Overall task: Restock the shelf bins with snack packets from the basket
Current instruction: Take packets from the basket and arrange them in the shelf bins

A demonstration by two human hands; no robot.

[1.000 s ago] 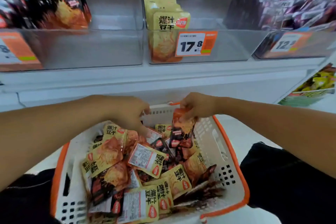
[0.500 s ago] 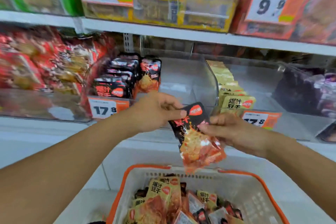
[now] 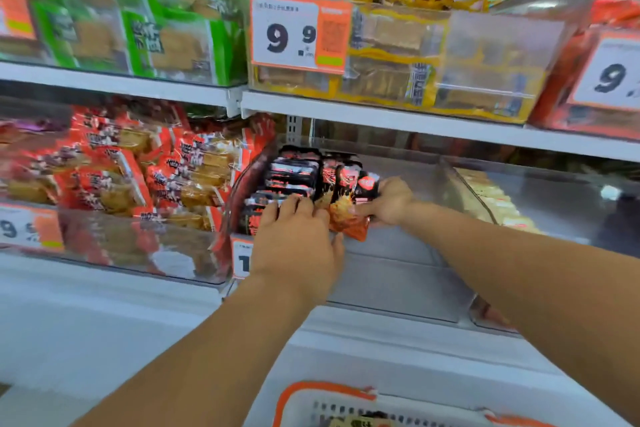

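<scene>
Both hands reach into a clear shelf bin (image 3: 398, 274) on the middle shelf. My right hand (image 3: 389, 203) grips a black-and-orange snack packet (image 3: 348, 215) and holds it against a row of matching black packets (image 3: 294, 177) standing at the bin's left side. My left hand (image 3: 298, 243) lies palm down at the front of that row, fingers touching the packets and the held packet's edge. The white basket with an orange rim (image 3: 325, 395) shows only its top edge at the bottom of the view, with a few packets inside.
Left of this bin is a bin of red packets (image 3: 138, 177). To the right is a bin holding yellow packets (image 3: 485, 191). The upper shelf carries green (image 3: 156, 28), yellow (image 3: 415, 73) and red (image 3: 588, 97) packs behind 9.9 price tags. The white shelf edge (image 3: 415, 125) hangs overhead.
Both hands rose from the basket with a black-and-orange packet and moved forward into the bin. The packet now rests against the black row. The view has tilted upward.
</scene>
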